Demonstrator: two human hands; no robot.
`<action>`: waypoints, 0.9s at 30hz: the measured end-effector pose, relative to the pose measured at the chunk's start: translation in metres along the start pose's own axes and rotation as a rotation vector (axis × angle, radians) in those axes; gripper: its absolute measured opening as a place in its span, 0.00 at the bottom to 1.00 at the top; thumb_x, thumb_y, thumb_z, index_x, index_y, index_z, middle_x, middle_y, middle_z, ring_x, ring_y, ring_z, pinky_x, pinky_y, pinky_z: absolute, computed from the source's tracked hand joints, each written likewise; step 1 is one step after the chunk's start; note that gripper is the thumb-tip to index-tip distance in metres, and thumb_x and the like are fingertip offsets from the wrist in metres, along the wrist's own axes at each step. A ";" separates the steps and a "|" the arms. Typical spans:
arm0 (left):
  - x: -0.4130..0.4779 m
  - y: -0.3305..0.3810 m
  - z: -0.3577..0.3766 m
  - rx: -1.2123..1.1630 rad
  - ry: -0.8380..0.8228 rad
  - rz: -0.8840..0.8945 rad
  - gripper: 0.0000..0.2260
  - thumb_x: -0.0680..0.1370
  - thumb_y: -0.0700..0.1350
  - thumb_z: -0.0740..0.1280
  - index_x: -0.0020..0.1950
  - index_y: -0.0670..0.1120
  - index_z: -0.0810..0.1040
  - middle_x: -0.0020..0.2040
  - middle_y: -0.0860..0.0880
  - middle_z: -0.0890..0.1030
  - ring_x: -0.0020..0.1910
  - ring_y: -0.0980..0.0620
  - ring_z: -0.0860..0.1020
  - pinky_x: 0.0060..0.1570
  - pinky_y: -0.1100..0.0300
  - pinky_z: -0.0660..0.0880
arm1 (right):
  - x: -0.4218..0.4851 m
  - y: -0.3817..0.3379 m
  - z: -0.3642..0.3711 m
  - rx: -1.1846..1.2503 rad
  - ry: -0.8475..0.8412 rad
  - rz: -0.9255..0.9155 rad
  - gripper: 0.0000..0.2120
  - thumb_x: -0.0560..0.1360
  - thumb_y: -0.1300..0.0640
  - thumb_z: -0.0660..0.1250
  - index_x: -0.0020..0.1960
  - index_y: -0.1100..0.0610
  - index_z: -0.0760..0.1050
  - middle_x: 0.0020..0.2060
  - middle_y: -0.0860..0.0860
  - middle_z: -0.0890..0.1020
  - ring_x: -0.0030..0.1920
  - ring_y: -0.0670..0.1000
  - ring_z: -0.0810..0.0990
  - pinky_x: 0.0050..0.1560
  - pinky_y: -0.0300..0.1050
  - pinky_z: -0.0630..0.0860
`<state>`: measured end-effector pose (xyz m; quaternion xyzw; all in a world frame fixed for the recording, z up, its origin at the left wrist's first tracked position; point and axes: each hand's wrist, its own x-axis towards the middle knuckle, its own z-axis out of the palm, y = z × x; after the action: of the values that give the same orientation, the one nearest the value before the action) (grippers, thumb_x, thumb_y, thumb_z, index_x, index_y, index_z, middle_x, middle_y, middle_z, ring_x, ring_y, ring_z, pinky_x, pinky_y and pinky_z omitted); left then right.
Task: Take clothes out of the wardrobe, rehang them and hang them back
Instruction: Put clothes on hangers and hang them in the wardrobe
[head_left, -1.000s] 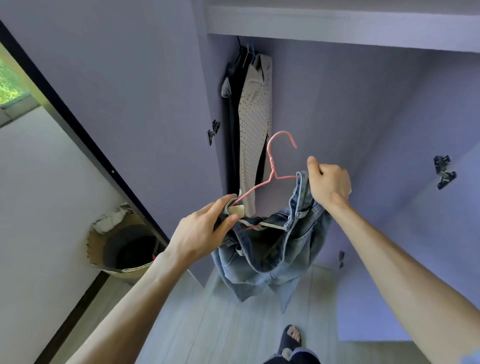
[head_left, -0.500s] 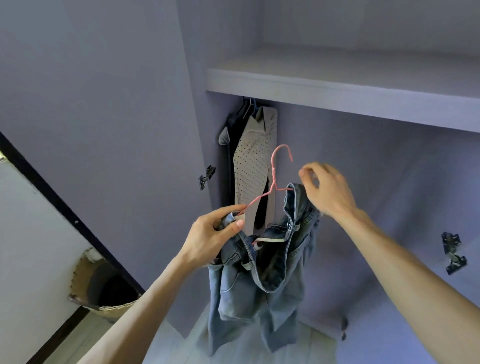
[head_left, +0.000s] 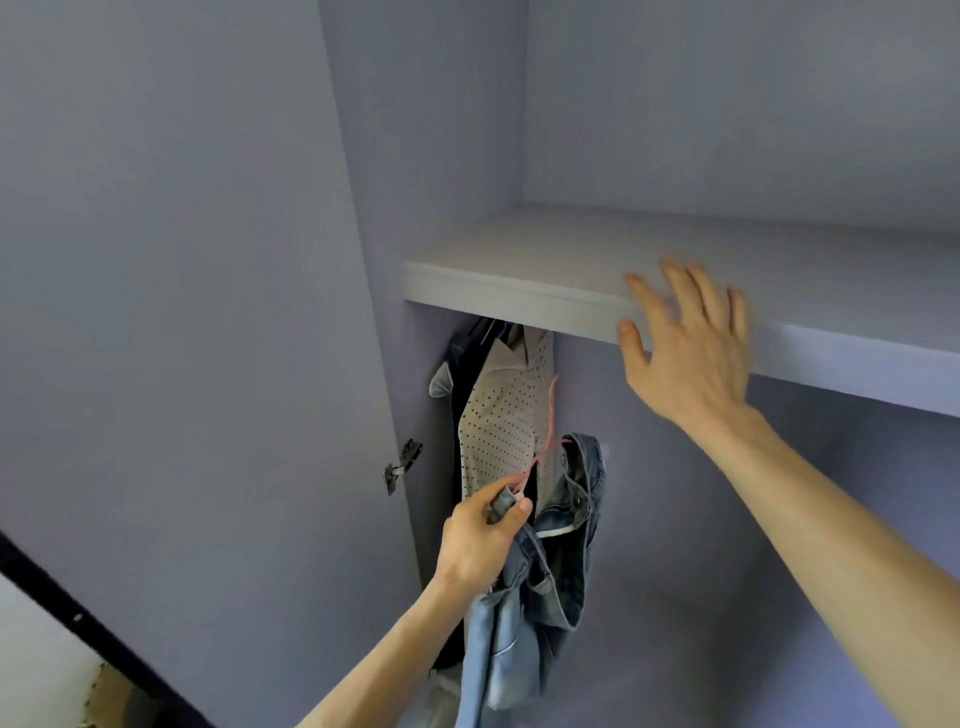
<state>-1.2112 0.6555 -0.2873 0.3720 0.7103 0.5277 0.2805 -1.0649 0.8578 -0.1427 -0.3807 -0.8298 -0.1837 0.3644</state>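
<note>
Hang-back step, by the look of it: jeans (head_left: 566, 545) already draped on a pink hanger (head_left: 549, 421), not yet on any rail. Pinched at 6 o'clock of the view in the left hand (head_left: 483, 540), thumb against curled fingers, on the hanger's lower end plus a fold of waistband. Hanging from there toward 5 o'clock, with the hook up toward 12. At 3 o'clock of centre, the right hand (head_left: 685, 358), holding nothing, fingers straight and spread before the front edge of the shelf (head_left: 519, 280); too blurred to tell whether touching it. Next, probably: raising the hook under the shelf and over a rail hidden behind that edge. Calls for finding the rail by feel or by ducking to look. Calls also for keeping the hanger level to avoid a slide off the thin wire, and for picking a gap at 3 o'clock of the clothes already hung. Inside the wardrobe (head_left: 701, 519): a dotted shirt (head_left: 504, 431) and, at its 9 o'clock, dark clothes (head_left: 467, 374), both close to the left wall, just at 12 o'clock of the left hand. Open door (head_left: 182, 312) at 9 o'clock, with a hinge (head_left: 400, 465) at its inner edge.
</note>
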 end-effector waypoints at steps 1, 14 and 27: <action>0.012 0.004 0.005 -0.012 0.015 0.002 0.10 0.78 0.57 0.70 0.58 0.69 0.76 0.49 0.65 0.82 0.49 0.73 0.77 0.44 0.79 0.71 | 0.001 0.000 0.007 -0.031 -0.027 -0.008 0.25 0.82 0.44 0.51 0.78 0.49 0.63 0.77 0.56 0.65 0.77 0.58 0.60 0.75 0.63 0.53; 0.153 0.040 0.048 -0.161 0.127 0.035 0.18 0.83 0.46 0.62 0.73 0.56 0.71 0.67 0.52 0.77 0.66 0.50 0.75 0.67 0.51 0.72 | 0.004 0.011 0.058 -0.197 0.322 -0.068 0.21 0.81 0.51 0.59 0.74 0.49 0.70 0.68 0.54 0.75 0.67 0.59 0.72 0.70 0.61 0.61; 0.257 0.046 0.092 0.035 0.204 0.204 0.15 0.83 0.46 0.60 0.70 0.53 0.73 0.45 0.44 0.83 0.41 0.44 0.80 0.41 0.59 0.68 | 0.020 0.023 0.085 -0.358 0.579 -0.097 0.24 0.74 0.49 0.65 0.71 0.47 0.73 0.62 0.54 0.81 0.63 0.56 0.74 0.67 0.60 0.64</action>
<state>-1.2732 0.9248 -0.2706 0.3913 0.7028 0.5761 0.1452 -1.0955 0.9323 -0.1833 -0.3307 -0.6638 -0.4438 0.5031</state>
